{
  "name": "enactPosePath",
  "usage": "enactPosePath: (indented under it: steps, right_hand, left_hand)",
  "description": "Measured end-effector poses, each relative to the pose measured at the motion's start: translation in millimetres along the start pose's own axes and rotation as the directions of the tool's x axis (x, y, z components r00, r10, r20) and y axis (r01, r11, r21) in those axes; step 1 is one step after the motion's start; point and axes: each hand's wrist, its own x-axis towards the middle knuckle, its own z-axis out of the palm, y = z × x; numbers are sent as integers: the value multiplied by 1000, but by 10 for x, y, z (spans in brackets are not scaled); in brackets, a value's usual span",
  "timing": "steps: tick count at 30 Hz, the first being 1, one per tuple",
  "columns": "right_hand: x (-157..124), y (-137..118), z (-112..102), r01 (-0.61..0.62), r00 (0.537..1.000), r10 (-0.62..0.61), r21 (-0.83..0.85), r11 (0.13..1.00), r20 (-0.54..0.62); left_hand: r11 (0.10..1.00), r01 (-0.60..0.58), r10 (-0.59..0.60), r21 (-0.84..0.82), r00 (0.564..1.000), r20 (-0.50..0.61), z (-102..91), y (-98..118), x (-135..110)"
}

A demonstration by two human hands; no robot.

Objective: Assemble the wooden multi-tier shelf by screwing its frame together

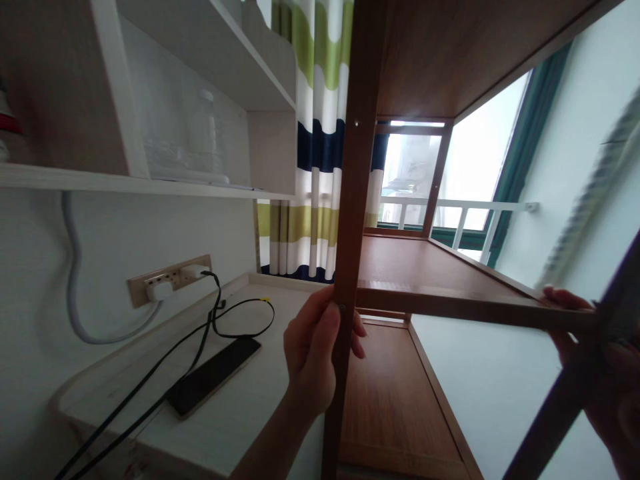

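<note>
A brown wooden shelf rack (395,260) with several tiers stands in front of me. My left hand (315,347) is wrapped round its left front post (354,180), near the joint with the middle shelf; the fingertips show on the far side. At the right, my right hand (567,313) grips the rack by the right end of the middle shelf's frame, fingers over the top edge. The dark right front post (560,400) hides part of that hand and its wrist. A screw head (343,308) sits beside my left thumb.
Left of the rack is a white desk (270,380) with a phone (215,377) and black cables (150,373). Above hangs a white cabinet (273,150); a wall socket strip (173,273) holds plugs. Behind are a striped curtain (320,220) and a window with a white rail (465,205).
</note>
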Motion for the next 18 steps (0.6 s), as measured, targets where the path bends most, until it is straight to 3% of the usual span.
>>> enactPosePath:
  steps: [7,14,18]
  right_hand:
    - [7,39,2,-21,999,22,50,999,-32]
    - [-24,31,11,-22,999,24,40,999,-45]
    - [-12,122,-60,38,999,-38,44,998,6]
  left_hand:
    - [1000,-30,30,-1,999,24,-12,-5,12]
    - [995,13,-37,95,966,256,-123,-28,108]
    - [998,-8,-6,56,969,247,-105,-29,121]
